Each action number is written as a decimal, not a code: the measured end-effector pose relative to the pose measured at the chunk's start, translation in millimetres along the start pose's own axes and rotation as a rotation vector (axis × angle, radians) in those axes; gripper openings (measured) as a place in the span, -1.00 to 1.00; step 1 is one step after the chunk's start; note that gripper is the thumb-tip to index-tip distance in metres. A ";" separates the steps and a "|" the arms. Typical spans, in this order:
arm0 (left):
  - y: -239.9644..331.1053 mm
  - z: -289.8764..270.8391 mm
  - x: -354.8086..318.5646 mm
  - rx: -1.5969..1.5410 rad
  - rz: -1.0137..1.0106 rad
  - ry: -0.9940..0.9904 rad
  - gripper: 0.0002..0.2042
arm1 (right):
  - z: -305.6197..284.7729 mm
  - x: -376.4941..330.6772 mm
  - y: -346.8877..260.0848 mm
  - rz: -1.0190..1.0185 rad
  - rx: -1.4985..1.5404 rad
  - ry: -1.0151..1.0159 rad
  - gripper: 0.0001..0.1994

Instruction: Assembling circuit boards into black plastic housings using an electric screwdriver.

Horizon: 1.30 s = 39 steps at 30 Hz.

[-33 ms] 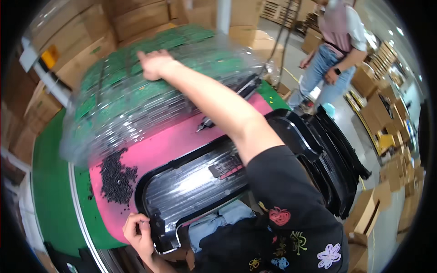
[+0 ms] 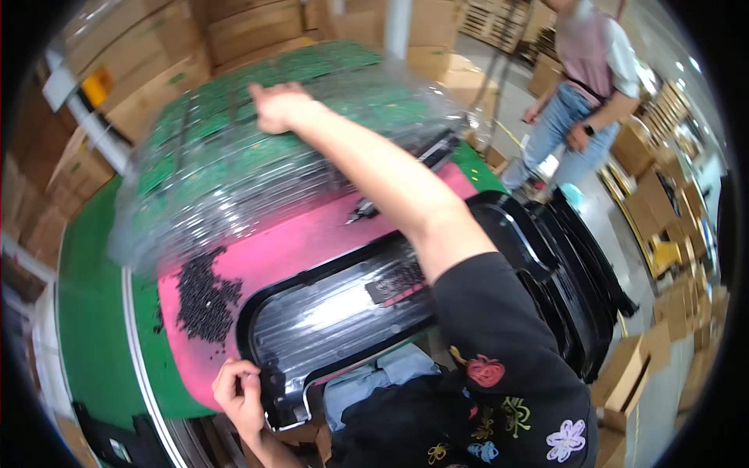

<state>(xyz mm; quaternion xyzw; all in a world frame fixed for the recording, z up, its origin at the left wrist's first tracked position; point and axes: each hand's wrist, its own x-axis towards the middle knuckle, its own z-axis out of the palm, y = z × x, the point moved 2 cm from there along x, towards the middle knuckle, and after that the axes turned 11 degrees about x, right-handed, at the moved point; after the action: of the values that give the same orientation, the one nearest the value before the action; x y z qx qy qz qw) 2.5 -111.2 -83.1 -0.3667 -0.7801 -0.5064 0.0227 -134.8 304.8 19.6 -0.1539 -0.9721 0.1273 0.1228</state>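
My right hand (image 2: pixel 282 108) reaches far across the table over stacked clear plastic trays (image 2: pixel 257 191) that hold green circuit boards (image 2: pixel 207 125). Its fingers are stretched out, with the index finger extended; whether they touch a board I cannot tell. Close to me, my left hand (image 2: pixel 238 392) is curled beside the near left corner of a long black plastic housing (image 2: pixel 312 308). Thumb and forefinger are pressed together, and anything between them is too small to name. A small dark part (image 2: pixel 378 292) lies inside the housing, partly hidden by my right arm.
A pile of small black pieces (image 2: pixel 204 300) lies on the pink mat (image 2: pixel 261 253), and a tool (image 2: pixel 361 210) sits beyond the housing. More black housings (image 2: pixel 577 288) stand at right. Cardboard boxes (image 2: pixel 250 35) line the back. A person (image 2: pixel 589 86) stands at far right.
The whole scene sits slightly further right in the picture. My right hand is still over the circuit boards, and my left is still beside the housing's corner.
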 end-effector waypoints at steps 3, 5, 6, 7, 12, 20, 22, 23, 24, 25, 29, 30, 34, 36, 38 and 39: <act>5.3 3.0 3.1 -0.046 -0.019 -0.021 -0.97 | -6.7 -5.1 12.9 0.026 0.052 0.011 -0.27; 6.1 3.6 4.8 -0.056 -0.009 -0.023 -0.95 | -4.2 -3.9 18.6 0.011 0.035 0.066 -0.28; 5.2 2.1 2.8 -0.056 -0.001 -0.022 -0.94 | -5.9 -4.1 13.9 0.031 0.042 0.053 -0.28; 5.6 0.5 2.6 -0.063 -0.003 -0.019 -0.92 | -7.9 -5.8 9.0 -0.004 0.026 0.110 -0.25; 3.8 -0.4 0.3 -0.070 0.029 0.019 -0.87 | -19.9 -15.7 -6.0 -0.428 -0.115 0.582 -0.13; -7.5 -8.4 0.9 -0.329 0.047 0.140 -0.80 | -70.0 -142.8 -57.6 -0.769 0.243 0.616 -0.04; -3.7 -10.1 3.3 -0.328 0.039 0.113 -0.79 | -77.8 -178.5 -67.8 -0.813 0.237 0.579 -0.02; 2.3 -11.9 3.9 -0.288 -0.004 0.095 -0.80 | -77.2 -190.3 -71.9 -0.813 0.249 0.572 -0.02; 8.8 -10.2 9.0 -0.261 -0.037 0.061 -0.80 | -79.1 -204.9 -71.4 -0.804 0.316 0.551 -0.02; 19.5 -7.4 16.5 -0.220 -0.049 0.034 -0.80 | -81.1 -219.2 -71.0 -0.794 0.385 0.531 -0.03; 53.1 -9.0 47.6 -0.045 0.119 -0.058 -0.71 | -79.8 -257.0 -91.5 -0.692 0.730 0.312 -0.04; 63.4 -5.4 55.7 -0.071 0.138 -0.103 -0.64 | -73.1 -262.1 -96.2 -0.709 0.862 0.304 -0.06; 105.9 15.9 71.3 -0.365 0.128 -0.239 -0.33 | -57.2 -288.8 -107.3 -0.648 1.270 0.306 -0.17; 107.9 15.7 78.9 -0.309 0.095 -0.267 -0.31 | -51.3 -293.9 -99.6 -0.648 1.380 0.346 -0.20; 116.8 30.9 93.8 -0.317 0.135 -0.306 -0.37 | -54.5 -303.9 -80.5 -0.530 1.358 0.404 -0.13; 121.4 30.3 96.6 -0.278 0.127 -0.307 -0.38 | -56.3 -305.0 -76.8 -0.507 1.262 0.427 -0.11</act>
<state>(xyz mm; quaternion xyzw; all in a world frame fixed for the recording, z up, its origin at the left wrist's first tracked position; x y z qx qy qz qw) 14.5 -7.2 35.4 -0.4878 -0.6721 -0.5450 -0.1154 141.6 145.1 33.5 0.1556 -0.6736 0.6004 0.4020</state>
